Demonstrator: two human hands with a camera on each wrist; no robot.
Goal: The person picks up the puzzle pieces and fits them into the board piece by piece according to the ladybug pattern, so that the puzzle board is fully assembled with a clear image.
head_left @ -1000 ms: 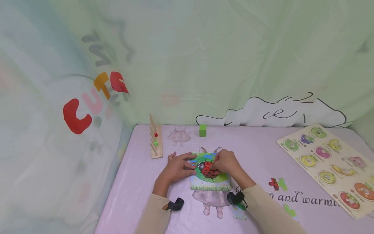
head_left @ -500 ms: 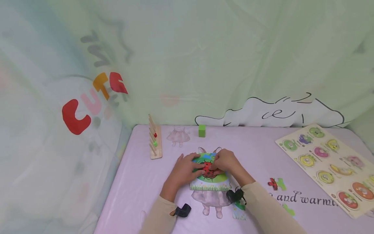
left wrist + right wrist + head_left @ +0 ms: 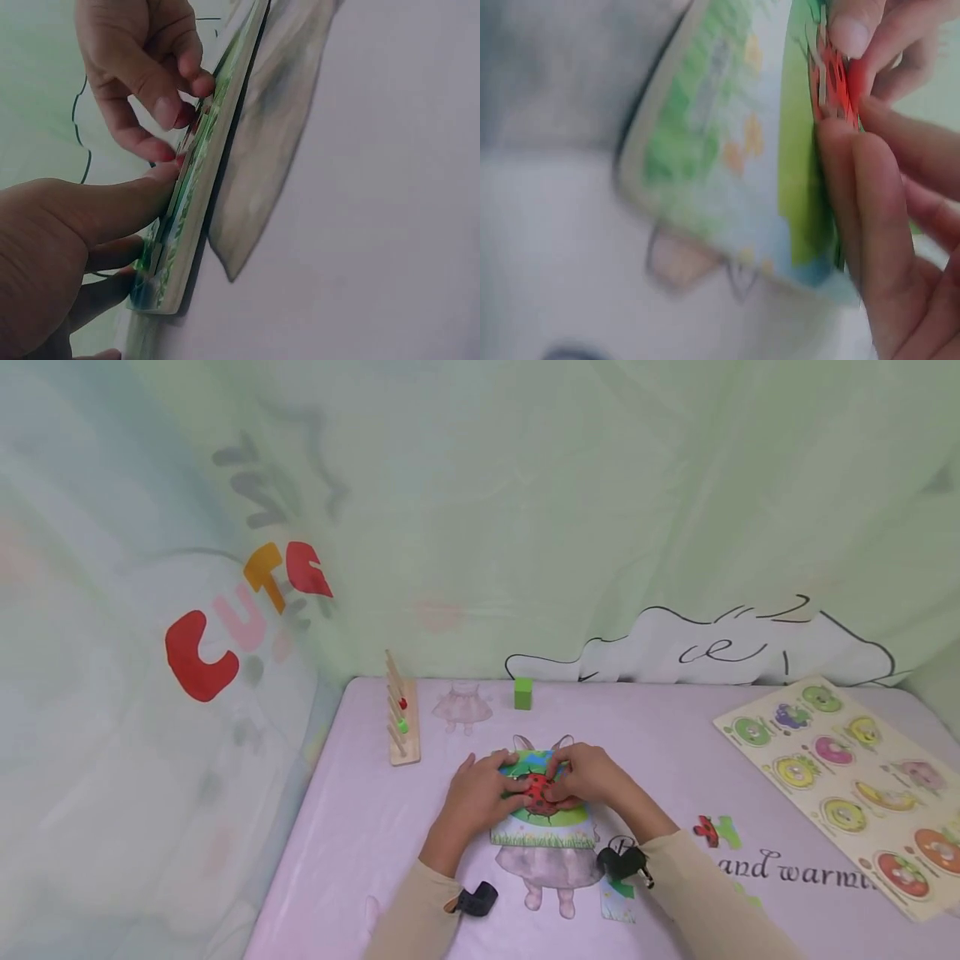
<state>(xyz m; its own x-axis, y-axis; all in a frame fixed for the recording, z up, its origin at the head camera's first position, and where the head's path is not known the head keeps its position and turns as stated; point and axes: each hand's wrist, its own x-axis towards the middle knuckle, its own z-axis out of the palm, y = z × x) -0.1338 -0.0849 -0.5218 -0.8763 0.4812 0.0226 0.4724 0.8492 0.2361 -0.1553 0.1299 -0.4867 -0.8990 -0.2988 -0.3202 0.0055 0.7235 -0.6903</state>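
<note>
A ladybug jigsaw puzzle (image 3: 540,837) lies in its board on the table, with a grass border along the near edge. My left hand (image 3: 477,797) rests on its left side, thumb and fingers stretched over the ladybug. From the right, my right hand (image 3: 588,777) bends its fingers and thumb over the ladybug's middle. There it pinches a red puzzle piece (image 3: 832,79), whose pale edge stands slightly raised in the right wrist view. Both hands' fingertips are close together. Part of the picture is hidden under them. In the left wrist view the puzzle board (image 3: 176,296) appears edge-on.
Loose red-and-green pieces (image 3: 717,832) lie right of the puzzle; another piece (image 3: 618,902) lies near the right wrist. A wooden fruit board (image 3: 806,747) covers the right side. A green block (image 3: 522,694) and a wooden peg stand (image 3: 405,752) stand behind.
My left hand has slid right and its fingers now reach onto the ladybug. The right hand stays at the same spot, its fingers spread a little more.
</note>
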